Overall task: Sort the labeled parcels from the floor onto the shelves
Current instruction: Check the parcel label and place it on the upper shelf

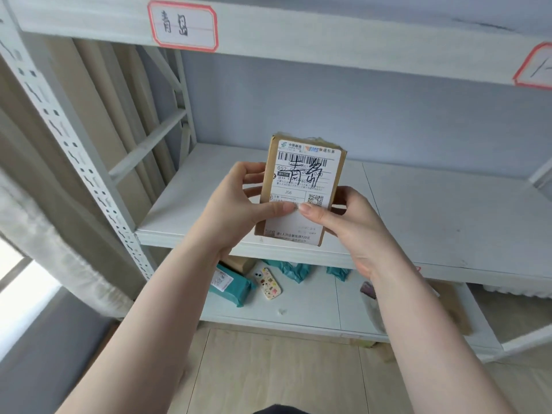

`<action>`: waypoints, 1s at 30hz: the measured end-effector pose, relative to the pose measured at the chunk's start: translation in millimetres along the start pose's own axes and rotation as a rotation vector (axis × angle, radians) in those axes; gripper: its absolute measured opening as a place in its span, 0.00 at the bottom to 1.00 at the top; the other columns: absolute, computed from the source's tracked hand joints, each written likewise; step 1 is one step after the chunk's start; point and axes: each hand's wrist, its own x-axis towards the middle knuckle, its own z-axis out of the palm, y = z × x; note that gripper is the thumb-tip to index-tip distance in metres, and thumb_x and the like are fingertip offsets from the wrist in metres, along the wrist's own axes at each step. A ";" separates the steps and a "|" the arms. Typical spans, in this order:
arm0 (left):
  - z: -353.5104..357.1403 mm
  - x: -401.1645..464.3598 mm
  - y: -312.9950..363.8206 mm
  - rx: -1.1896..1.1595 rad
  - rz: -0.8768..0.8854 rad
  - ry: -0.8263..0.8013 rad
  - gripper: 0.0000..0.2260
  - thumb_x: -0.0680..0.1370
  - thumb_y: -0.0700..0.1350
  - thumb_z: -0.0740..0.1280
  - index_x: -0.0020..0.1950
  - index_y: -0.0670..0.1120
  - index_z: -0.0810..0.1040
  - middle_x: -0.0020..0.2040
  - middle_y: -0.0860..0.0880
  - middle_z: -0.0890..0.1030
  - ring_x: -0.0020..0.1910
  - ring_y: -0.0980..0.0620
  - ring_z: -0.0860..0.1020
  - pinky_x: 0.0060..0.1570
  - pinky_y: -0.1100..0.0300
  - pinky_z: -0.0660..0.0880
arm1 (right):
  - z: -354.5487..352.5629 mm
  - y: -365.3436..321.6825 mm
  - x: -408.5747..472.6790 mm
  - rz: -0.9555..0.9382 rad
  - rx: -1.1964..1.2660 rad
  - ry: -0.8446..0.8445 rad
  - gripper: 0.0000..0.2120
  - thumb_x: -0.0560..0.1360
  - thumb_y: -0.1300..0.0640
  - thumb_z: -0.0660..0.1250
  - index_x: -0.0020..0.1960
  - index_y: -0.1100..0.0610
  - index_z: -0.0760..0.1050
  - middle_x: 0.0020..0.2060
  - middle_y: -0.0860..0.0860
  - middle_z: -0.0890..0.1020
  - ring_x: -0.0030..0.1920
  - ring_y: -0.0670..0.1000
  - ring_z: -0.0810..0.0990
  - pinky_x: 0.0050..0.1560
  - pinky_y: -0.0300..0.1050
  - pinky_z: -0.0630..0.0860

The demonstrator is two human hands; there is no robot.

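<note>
A person holds a small brown cardboard parcel (301, 189) upright in both hands before a pale metal shelving unit, its white shipping label (304, 186) turned toward the face, with two characters handwritten in black across the barcode. The left hand (239, 204) grips the parcel's left edge, fingers (254, 174) curled behind and thumb pressed on the label; the right hand (343, 222) clamps the lower right side the same way, the two thumbs nearly meeting. The parcel hangs in the air just above the front lip of the bare middle shelf (418, 204). A red-bordered shelf tag (182, 25) on the beam above carries handwriting that appears to match. On the lower shelf (298, 312) lie teal mailer bags (230, 283) and a small decorated case (267, 282). The risk here is a misread: a second tag (534, 67) at far right is cut off, and a hasty placement could land the parcel in the wrong bay.
</note>
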 end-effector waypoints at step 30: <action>-65.0 36.0 176.4 -0.123 0.484 0.028 0.28 0.64 0.50 0.78 0.62 0.47 0.75 0.57 0.51 0.83 0.56 0.52 0.83 0.41 0.63 0.80 | 20.2 -198.6 29.5 -0.423 -0.048 0.134 0.16 0.70 0.52 0.74 0.56 0.56 0.81 0.49 0.47 0.87 0.49 0.44 0.85 0.46 0.37 0.81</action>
